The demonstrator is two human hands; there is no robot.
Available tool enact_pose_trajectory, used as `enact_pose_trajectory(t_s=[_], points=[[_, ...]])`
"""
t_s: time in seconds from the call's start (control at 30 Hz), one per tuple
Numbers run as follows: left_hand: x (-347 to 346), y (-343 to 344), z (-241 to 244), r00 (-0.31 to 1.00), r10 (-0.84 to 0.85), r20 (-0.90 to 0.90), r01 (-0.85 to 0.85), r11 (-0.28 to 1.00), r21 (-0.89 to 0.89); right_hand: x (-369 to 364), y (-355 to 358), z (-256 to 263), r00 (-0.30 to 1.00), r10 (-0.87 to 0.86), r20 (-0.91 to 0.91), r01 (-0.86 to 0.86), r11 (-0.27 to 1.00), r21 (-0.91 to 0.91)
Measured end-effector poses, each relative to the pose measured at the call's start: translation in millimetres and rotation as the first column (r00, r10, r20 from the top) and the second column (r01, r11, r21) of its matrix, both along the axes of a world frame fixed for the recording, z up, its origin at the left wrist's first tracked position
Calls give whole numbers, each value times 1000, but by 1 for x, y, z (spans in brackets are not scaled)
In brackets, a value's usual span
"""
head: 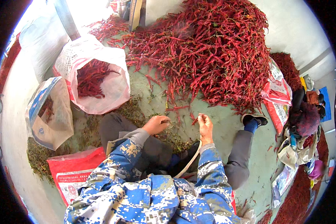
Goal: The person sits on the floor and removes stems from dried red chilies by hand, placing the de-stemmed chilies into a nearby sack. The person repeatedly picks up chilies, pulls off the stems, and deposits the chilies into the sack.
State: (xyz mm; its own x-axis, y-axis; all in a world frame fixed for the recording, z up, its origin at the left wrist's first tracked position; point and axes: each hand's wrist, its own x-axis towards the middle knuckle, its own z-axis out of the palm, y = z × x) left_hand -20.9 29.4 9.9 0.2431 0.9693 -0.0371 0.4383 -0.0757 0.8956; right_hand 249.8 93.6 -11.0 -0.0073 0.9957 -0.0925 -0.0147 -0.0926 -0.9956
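Observation:
A large heap of dried red chili peppers lies on the green floor in front of me. My right hand pinches a red chili pepper between thumb and fingers, just short of the heap's front edge. To its left, my left hand is held with its fingers curled together; whether something small is between the fingertips cannot be told. Below the hands, a pile of plucked stems lies by my folded leg. Beyond my left knee stands a white woven sack, its mouth open, with red chilies inside.
At the left are a smaller beige bag holding some chilies and a red and white sack lying flat. Another red and white sack leans at the heap's right edge. Farther right, other people sit near more chilies. A pale wall borders the heap.

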Motion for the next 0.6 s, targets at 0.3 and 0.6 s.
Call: enact_pose_trajectory(t_s=[0.3, 0.6], points=[[16, -22, 3, 945, -191, 266, 209, 977, -42, -51, -80, 59, 991, 125, -55, -123, 991, 44], [26, -17, 30, 896, 239, 375, -50, 892, -449, -69, -85, 10, 918, 383, 106, -389, 920, 45]])
